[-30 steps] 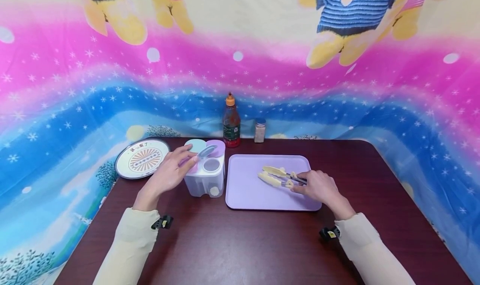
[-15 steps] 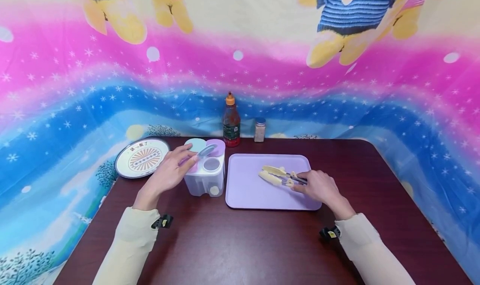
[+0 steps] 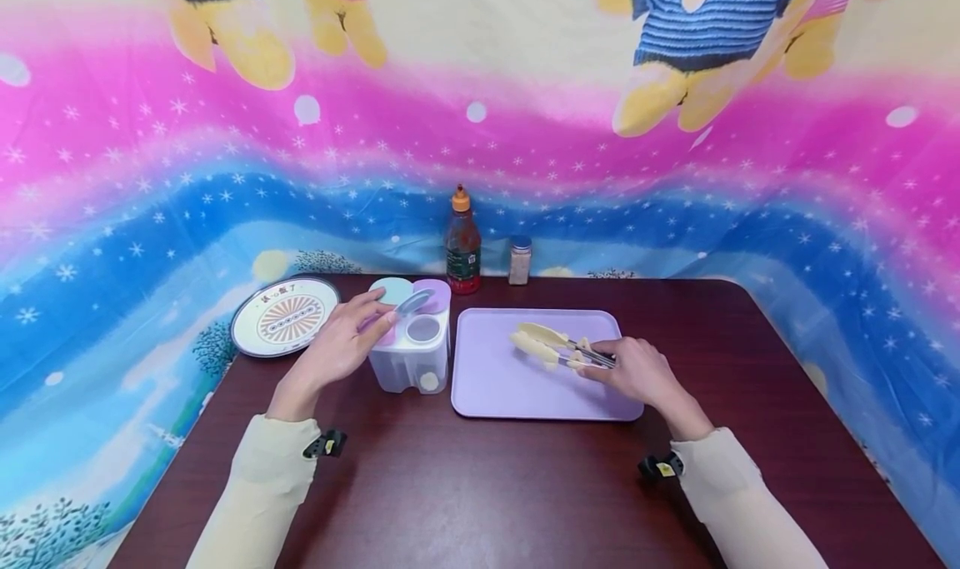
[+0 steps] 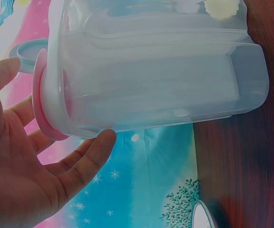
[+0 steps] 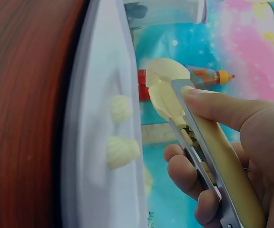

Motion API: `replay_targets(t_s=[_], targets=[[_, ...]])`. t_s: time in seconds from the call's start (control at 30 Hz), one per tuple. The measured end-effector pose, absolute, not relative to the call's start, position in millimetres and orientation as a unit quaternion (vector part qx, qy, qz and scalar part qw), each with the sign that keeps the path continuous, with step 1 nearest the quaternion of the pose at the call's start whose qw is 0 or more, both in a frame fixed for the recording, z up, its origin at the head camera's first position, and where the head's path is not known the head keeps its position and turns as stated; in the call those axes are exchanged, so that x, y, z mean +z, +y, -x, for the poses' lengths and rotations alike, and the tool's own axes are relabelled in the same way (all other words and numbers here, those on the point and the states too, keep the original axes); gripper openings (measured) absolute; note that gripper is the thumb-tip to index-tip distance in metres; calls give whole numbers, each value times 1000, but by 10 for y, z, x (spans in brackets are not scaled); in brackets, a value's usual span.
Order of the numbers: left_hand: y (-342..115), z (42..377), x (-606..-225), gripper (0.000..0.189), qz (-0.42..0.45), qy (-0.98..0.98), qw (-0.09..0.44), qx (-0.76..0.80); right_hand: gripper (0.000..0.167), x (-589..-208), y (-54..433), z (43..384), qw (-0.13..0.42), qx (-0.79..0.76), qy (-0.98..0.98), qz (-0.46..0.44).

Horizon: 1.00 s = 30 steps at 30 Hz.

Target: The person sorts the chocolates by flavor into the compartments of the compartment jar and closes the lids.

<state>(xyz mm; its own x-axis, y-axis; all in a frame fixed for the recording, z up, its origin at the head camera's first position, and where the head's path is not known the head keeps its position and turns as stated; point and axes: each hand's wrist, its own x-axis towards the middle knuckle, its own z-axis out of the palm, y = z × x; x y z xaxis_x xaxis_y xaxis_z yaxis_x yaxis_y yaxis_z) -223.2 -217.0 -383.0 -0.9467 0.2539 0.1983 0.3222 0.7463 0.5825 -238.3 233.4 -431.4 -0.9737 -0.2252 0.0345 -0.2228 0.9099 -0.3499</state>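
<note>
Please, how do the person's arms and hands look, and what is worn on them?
The left sleeve and right sleeve are long and pale cream. The left wrist device and right wrist device are small and black, each with a yellow mark. The left hand and right hand are bare.

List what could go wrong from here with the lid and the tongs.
The raised lid might fall over the opening in the box if the left hand, thumb at its edge, slips.
The tongs, gripped by the right hand, might scatter the pale pieces on the tray.
A piece could miss the opening, which looks small.
</note>
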Motion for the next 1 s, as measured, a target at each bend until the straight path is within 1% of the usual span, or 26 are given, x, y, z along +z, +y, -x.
replay_targets(t_s=[0.37,0.8,1.0], targets=[[-2158,2223,-3833,45,156,-933,55,-320,57,-4151,2202,2305,-5,-235,964,127],[-2160,2225,-3831,44,158,-932,58,-320,51,-3930,1948,2219,-41,-241,953,178],[-2164,2227,-3832,45,159,-932,57,-321,53,-3838,1814,2186,-49,-248,948,192]])
